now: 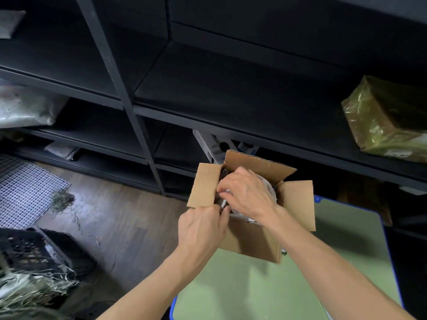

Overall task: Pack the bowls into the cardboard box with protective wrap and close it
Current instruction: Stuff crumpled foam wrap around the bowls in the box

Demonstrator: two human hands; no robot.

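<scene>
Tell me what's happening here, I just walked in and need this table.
A person is packing a cardboard box on the green table. The left hand grips the box's near rim, while the right hand reaches inside, its fingers pinching white wrap. The visible flaps stand open, so the box isn't closed yet.

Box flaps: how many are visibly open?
3: left flap, far flap, right flap. A fourth, on the near side, may be hidden.

The left hand [201,229] and right hand [247,192] are bare. From the cardboard box [249,241] back, both forearms are uncovered.
</scene>
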